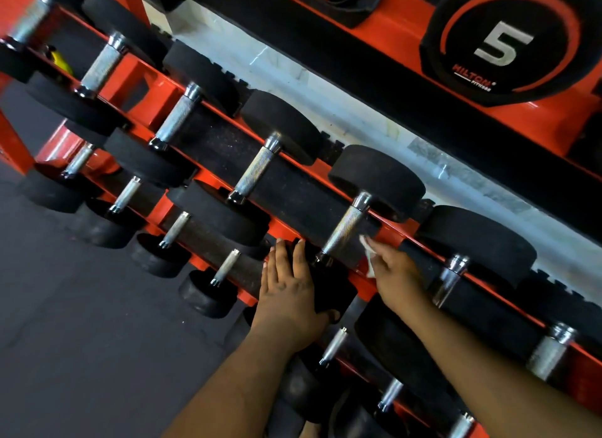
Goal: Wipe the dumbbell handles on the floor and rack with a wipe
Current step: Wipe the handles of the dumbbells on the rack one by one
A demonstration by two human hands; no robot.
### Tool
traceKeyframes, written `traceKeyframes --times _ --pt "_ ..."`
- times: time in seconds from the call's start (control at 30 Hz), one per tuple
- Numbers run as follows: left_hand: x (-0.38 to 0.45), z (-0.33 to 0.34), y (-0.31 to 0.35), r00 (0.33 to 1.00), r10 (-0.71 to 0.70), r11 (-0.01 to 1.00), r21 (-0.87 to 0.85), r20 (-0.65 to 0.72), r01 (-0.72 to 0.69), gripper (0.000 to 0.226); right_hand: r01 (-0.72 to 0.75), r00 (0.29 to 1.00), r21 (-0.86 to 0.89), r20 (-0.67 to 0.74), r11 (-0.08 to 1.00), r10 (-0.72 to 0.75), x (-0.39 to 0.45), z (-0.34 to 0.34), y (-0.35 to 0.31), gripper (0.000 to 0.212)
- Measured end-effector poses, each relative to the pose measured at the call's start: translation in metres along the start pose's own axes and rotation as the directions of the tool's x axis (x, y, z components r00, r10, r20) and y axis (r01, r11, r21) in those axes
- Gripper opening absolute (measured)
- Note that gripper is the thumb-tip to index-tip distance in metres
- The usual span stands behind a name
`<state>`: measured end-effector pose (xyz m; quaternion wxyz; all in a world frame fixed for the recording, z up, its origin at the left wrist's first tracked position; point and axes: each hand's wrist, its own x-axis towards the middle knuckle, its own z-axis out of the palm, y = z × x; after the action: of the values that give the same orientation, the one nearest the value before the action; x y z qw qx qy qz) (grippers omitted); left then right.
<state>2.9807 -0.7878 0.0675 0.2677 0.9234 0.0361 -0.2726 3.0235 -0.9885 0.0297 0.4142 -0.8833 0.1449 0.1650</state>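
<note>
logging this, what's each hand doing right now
Left hand: open, resting on a dumbbell head.
Right hand: holds the wipe beside a dumbbell handle.

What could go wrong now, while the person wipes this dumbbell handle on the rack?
1. The left hand rests on the dumbbell's near head; if the weight rolls on the orange rack rail, fingers could get pinched.
2. The right hand pinches only a small white wipe beside the knurled handle, so it may slip out or snag.
</note>
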Motion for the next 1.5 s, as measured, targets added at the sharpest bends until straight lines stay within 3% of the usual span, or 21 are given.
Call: traceKeyframes --times 0.03,0.07,0.1,0.17,0.27,0.3,0.37,0.43,0.5,0.57,0.6,0.73,0.8,0.9,0.97,1.07,1.13,1.2,1.27,1.37,1.5 --pt "0.0 0.0 0.0 1.0 0.0 1.0 -0.001 0.0 0.0 0.134 -0.177 0.983 0.306 0.002 0.936 0.185 -0.002 0.011 -0.011 0.041" --pt "-0.001 0.0 0.0 1.0 -0.001 1.0 -0.001 -0.004 0.001 0.134 -0.293 0.95 0.561 0.079 0.774 0.302 -0.003 0.023 -0.023 0.037" --pt "-0.001 0.0 0.001 1.0 0.001 1.0 -0.001 -0.009 -0.001 0.134 -0.36 0.924 0.701 0.178 0.616 0.338 0.0 0.031 -0.035 0.032" --pt "0.0 0.0 0.001 1.0 0.003 1.0 -0.004 -0.008 -0.003 0.134 -0.397 0.901 0.824 0.268 0.403 0.34 0.014 0.036 -0.055 0.021" --pt "0.0 0.0 0.001 1.0 0.0 1.0 0.01 -0.006 0.0 0.133 -0.302 0.894 0.946 0.238 0.119 0.38 0.042 0.028 -0.066 0.016" --pt "0.0 0.0 0.001 1.0 -0.001 1.0 0.012 -0.004 0.001 0.133 -0.299 0.898 0.947 0.237 0.118 0.371 0.044 0.029 -0.065 0.016" --pt "0.001 0.0 0.001 1.0 -0.001 1.0 0.013 -0.003 0.001 0.133 -0.378 0.906 0.89 0.297 0.256 0.302 0.038 0.039 -0.06 0.021" --pt "0.0 0.0 0.0 1.0 -0.001 1.0 0.01 0.0 0.001 0.133 -0.44 0.894 0.843 0.378 0.31 0.241 0.033 0.043 -0.059 0.015" --pt "0.0 0.001 -0.001 1.0 0.001 1.0 0.009 -0.002 -0.001 0.133 -0.377 0.914 0.902 0.324 0.212 0.243 0.041 0.037 -0.058 0.012" --pt "0.001 0.001 -0.001 1.0 0.001 1.0 -0.003 0.007 -0.001 0.133 -0.291 0.934 0.95 0.257 0.111 0.248 0.049 0.03 -0.058 0.023" --pt "0.001 0.001 -0.001 1.0 0.0 1.0 -0.01 0.007 0.0 0.133 -0.282 0.938 0.951 0.246 0.129 0.243 0.048 0.03 -0.059 0.029" --pt "0.001 -0.001 0.0 1.0 -0.001 1.0 -0.015 0.008 0.002 0.133 -0.383 0.919 0.799 0.277 0.464 0.281 0.009 0.043 -0.051 0.027" --pt "0.001 0.0 0.0 1.0 -0.006 1.0 -0.015 0.021 0.007 0.132 -0.323 0.939 0.803 0.206 0.5 0.275 0.003 0.037 -0.051 0.026" --pt "0.0 -0.002 0.001 1.0 -0.003 1.0 -0.008 0.016 0.003 0.132 -0.124 0.958 0.85 -0.03 0.511 0.284 0.018 0.029 -0.059 0.034" --pt "0.0 -0.004 0.002 1.0 -0.008 1.0 -0.014 0.029 0.008 0.131 -0.069 0.95 0.738 -0.156 0.671 0.269 0.024 0.04 -0.058 0.039" --pt "-0.001 -0.004 0.003 0.999 -0.003 1.0 -0.011 0.033 0.004 0.13 -0.029 0.976 0.32 -0.194 0.947 0.096 -0.001 0.051 -0.046 0.047" --pt "0.0 -0.004 0.002 0.999 0.0 1.0 -0.003 0.038 0.0 0.129 0.135 0.963 0.006 -0.235 0.991 -0.13 -0.018 0.047 -0.039 0.046" --pt "0.0 -0.004 0.002 0.999 0.005 1.0 0.004 0.051 -0.006 0.129 0.381 0.875 -0.307 -0.184 0.872 -0.447 -0.019 0.04 -0.035 0.054" --pt "0.0 -0.006 0.002 0.998 0.012 1.0 0.006 0.056 -0.013 0.128 0.516 0.767 -0.619 0.026 0.592 -0.641 0.006 0.03 -0.025 0.065" --pt "0.0 -0.007 0.001 0.998 0.021 1.0 0.002 0.066 -0.021 0.128 0.492 0.759 -0.815 0.23 0.306 -0.609 0.03 0.017 -0.023 0.068" --pt "0.001 -0.007 0.001 0.997 0.022 1.0 -0.006 0.08 -0.022 0.127 0.575 0.673 -0.817 0.499 -0.038 -0.546 0.022 0.005 -0.016 0.064"
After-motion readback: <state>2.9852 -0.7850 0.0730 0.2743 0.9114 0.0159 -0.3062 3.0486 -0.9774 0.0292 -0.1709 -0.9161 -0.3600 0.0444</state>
